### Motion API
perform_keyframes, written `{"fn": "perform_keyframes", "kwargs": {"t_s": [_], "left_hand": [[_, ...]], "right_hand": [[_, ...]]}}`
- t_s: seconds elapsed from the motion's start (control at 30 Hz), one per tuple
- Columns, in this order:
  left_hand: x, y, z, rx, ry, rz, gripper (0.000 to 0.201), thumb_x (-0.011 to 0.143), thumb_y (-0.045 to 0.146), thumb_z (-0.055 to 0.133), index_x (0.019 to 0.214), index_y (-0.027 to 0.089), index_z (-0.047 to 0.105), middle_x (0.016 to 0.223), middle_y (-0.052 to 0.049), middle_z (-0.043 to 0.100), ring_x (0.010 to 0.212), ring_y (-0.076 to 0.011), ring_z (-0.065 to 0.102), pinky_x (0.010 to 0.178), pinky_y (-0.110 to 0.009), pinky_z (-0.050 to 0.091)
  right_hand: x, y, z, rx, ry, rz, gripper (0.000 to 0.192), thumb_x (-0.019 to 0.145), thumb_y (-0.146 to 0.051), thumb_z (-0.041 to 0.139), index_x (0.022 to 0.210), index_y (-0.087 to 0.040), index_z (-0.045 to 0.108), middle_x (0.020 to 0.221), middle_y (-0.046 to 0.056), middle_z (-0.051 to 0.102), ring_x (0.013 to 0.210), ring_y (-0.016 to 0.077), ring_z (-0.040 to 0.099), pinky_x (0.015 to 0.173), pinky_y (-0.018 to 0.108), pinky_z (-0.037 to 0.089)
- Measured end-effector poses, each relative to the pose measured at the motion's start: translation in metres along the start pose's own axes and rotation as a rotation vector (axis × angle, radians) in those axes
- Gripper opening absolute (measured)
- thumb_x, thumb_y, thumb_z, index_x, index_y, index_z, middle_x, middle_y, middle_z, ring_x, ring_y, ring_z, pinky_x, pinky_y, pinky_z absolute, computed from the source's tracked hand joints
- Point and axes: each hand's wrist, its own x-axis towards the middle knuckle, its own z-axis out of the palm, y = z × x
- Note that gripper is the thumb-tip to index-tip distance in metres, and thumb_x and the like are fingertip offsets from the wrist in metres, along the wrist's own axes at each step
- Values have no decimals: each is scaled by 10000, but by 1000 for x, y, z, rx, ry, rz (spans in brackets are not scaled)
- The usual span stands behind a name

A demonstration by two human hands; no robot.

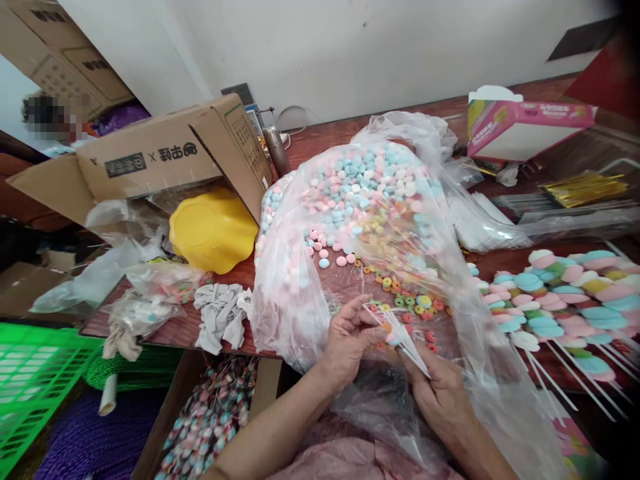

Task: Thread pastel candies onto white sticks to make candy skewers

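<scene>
While the right hand (440,393) grips a bundle of sticks (407,343), left hand (350,337) fingers pinch one stick's tip — likely to thread candy. Both work over the open bag (300,293) on the desk (320,143) — loose rings (405,300) within reach.

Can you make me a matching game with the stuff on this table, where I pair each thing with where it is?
Things:
1. yellow bowl
2. pink box
3. grey cloth
4. finished candy sticks

Places:
A. far right corner of the table
B. crumpled near the table's front edge, left of the big candy bag
C. tipped against the open cardboard box
D. lying in a row on the right side

Pairs: 1-C, 2-A, 3-B, 4-D
</scene>
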Motion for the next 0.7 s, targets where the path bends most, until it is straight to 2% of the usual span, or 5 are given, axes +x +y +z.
{"fn": "perform_keyframes", "kwargs": {"t_s": [0.1,0.23,0.33,0.4,0.7], "left_hand": [[7,4,0,90,-82,-15,627,536,269,951,1111,196,714,754,8,728,703,-132,674,751,-263,530],[43,48,-14,470,-333,-54,510,628,381,891,1061,157,742,779,-39,728,704,-175,663,701,-296,514],[84,89,-30,1115,-203,266,196,866,324,664,874,150,753,793,-51,697,758,-185,639,744,-309,482],[109,106,-40,1596,-92,395,121,852,176,623,786,148,721,832,-69,676,843,-214,627,830,-346,473],[129,103,-53,1765,-62,407,188,726,30,551,714,162,684,879,-75,638,885,-216,582,835,-334,461]], "right_hand": [[1,7,0,14,45,2,247,944,-197,488,1001,-219,727,660,-11,690,487,151,601,508,242,493],[0,27,-6,-9,95,34,237,941,-220,511,1085,-203,699,748,13,729,618,184,678,569,253,526],[2,37,-12,-25,150,93,216,944,-277,543,1077,-207,698,825,33,741,754,211,709,647,264,551],[4,38,-16,-29,191,120,183,943,-313,558,996,-212,701,761,26,706,715,207,689,637,262,547],[2,40,-22,-25,118,57,223,939,-254,515,727,-242,582,543,-28,473,457,151,480,498,245,472]]}}
